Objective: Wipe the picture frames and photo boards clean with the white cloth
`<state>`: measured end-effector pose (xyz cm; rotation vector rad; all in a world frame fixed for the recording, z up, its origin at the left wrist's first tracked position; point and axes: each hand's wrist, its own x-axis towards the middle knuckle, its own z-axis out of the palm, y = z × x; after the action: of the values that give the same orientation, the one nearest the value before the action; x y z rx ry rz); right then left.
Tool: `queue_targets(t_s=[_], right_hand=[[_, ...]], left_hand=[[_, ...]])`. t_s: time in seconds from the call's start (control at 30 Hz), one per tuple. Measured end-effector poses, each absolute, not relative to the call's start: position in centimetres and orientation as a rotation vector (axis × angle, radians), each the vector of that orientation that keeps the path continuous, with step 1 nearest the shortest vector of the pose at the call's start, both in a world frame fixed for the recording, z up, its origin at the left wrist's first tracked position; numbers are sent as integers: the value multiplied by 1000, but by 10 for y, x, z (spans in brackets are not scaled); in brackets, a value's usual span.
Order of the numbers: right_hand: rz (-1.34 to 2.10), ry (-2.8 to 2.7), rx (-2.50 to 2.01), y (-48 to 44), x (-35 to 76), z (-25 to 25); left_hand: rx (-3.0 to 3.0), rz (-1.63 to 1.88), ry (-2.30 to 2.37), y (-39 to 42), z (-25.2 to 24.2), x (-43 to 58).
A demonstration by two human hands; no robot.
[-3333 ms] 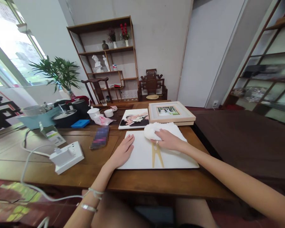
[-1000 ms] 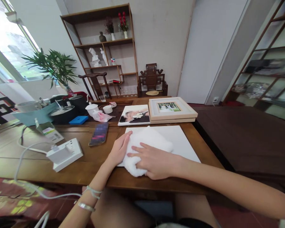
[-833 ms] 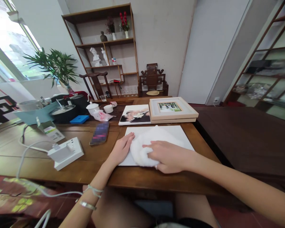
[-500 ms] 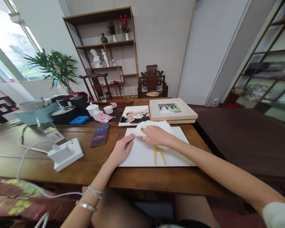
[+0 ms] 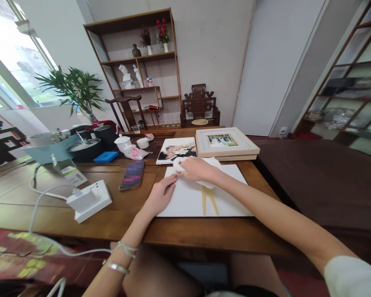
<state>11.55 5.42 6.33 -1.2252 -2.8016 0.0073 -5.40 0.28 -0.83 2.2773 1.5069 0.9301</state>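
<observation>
A white flat board lies on the wooden table in front of me, with a tan, two-legged shape on its surface. My right hand is closed on a bunched white cloth and presses it against the far part of the board. Part of the cloth is hidden under the hand and wrist. Along the board's left edge rests my left hand, fingers stretched out and holding nothing, its fingertips on the board near the cloth.
Beyond the board lie a photo print and a light wooden picture frame. To the left are a patterned dark pouch-like item, a white power strip with cables, a blue box, a white teapot and a black pot.
My right hand has slid the white cloth slightly left and away from me across the board. My left hand stays at the board's left edge.
</observation>
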Motion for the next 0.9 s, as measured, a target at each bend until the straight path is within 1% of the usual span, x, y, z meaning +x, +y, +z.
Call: queue_targets(t_s=[0.17,0.33,0.47,0.57,0.67,0.77,0.9], right_hand=[[-47,-2736,-1401,48,181,59],[-78,-2694,-1489,32,230,39],[-92,-2726,-1335,-4,238,24],[11,-2718,-1218,-37,234,20],[102,-2722,-1196,-56,232,22],[118,-2710,-1168,-52,234,27],[113,-2661,-1173,-20,237,30]], left_hand=[[2270,909,1523,4,-12,-54],[2273,919,1524,3,-13,-54],[2275,938,1525,4,-14,-54],[2277,936,1528,3,-13,-53],[2278,920,1543,3,-10,-52],[2287,897,1545,2,-9,-52],[2290,894,1520,3,-10,-54]])
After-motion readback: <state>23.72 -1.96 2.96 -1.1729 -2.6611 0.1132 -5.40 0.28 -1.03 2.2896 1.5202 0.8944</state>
